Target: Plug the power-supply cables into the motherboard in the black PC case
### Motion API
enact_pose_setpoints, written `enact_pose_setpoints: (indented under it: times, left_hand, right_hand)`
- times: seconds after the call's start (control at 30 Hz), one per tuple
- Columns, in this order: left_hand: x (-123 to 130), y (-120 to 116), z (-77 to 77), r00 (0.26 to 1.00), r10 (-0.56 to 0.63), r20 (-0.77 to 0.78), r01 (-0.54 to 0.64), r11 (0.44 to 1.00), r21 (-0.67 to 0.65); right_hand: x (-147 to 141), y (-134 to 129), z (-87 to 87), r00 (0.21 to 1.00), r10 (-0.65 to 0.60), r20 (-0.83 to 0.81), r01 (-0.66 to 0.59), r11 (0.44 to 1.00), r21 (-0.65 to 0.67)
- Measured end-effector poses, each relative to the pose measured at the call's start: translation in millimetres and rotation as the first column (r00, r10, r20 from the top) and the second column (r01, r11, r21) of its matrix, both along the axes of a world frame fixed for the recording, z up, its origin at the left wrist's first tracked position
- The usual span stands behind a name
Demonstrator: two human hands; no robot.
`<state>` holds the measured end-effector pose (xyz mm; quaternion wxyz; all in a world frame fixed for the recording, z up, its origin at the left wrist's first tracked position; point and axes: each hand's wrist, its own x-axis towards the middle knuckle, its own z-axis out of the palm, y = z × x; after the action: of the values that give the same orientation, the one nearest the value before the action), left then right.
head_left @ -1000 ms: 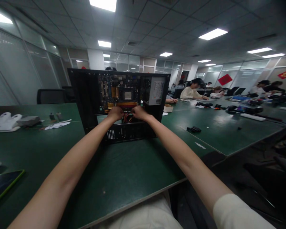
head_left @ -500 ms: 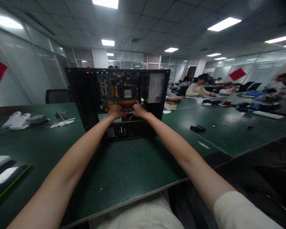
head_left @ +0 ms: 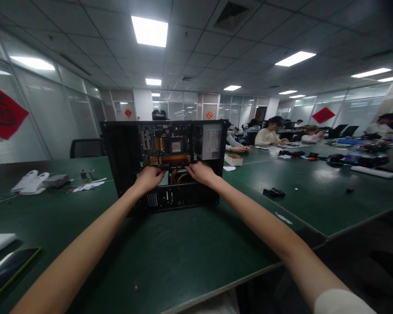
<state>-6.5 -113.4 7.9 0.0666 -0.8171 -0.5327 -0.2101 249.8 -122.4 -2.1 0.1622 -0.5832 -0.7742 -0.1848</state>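
Observation:
An open black computer case (head_left: 183, 197) stands on the green table in front of me, its inside facing me. A motherboard (head_left: 165, 146) is mounted in it, with orange-brown memory slots (head_left: 175, 159) along its lower part. My left hand (head_left: 150, 178) is closed on the case's inner edge below the board's left part. On the right, my right hand (head_left: 201, 172) grips the same edge with curled fingers. Loose coloured cables (head_left: 180, 176) hang between the hands. A silver power supply (head_left: 211, 141) sits at the upper right. My fingertips are partly hidden behind the edge.
White plastic bags (head_left: 31, 182) and a grey box (head_left: 55, 180) lie at left. A phone-like slab (head_left: 11, 270) is near the front left. Black parts (head_left: 274, 192) and a small box (head_left: 233, 160) lie right. Another person (head_left: 268, 136) sits across the table.
My hands have moved apart and down from the memory slots to the edge below the board. The view has tilted up, and the case appears lower and slightly smaller.

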Motion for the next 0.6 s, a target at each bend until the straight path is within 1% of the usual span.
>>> enact_pose_setpoints:
  times: [0.1, 0.2, 0.27, 0.33, 0.4, 0.5, 0.6]
  left_hand:
    - [-8.3, -17.9, -11.4, 0.999, 0.042, -0.029, -0.039, 0.995, 0.094]
    - [-11.0, -27.3, -21.1, 0.989, 0.117, -0.091, -0.103, 0.983, 0.152]
    - [-9.9, -28.4, -23.1, 0.983, 0.155, -0.093, -0.139, 0.977, 0.162]
    - [-7.9, -26.9, -21.4, 0.982, 0.171, -0.079, -0.158, 0.975, 0.154]
    - [-6.6, -24.8, -17.7, 0.983, 0.171, -0.066, -0.161, 0.978, 0.136]
    - [-6.9, -22.1, -12.6, 0.985, 0.166, -0.056, -0.159, 0.981, 0.109]
    - [-7.0, -20.5, -12.5, 0.984, 0.176, -0.04, -0.171, 0.979, 0.108]
  right_hand:
    - [25.8, -24.6, -14.8, 0.987, 0.015, 0.163, -0.022, 0.999, 0.042]
    - [52.5, -39.2, -31.3, 0.943, 0.102, 0.317, -0.131, 0.989, 0.072]
    - [63.8, -41.4, -40.7, 0.912, 0.151, 0.381, -0.208, 0.971, 0.114]
    - [67.6, -39.2, -48.2, 0.907, 0.147, 0.396, -0.229, 0.959, 0.168]
    - [65.6, -35.3, -53.5, 0.919, 0.116, 0.378, -0.206, 0.956, 0.207]
    - [59.1, -31.1, -58.1, 0.931, 0.088, 0.356, -0.178, 0.957, 0.23]
    - [54.5, -31.2, -61.0, 0.938, 0.068, 0.341, -0.16, 0.955, 0.25]
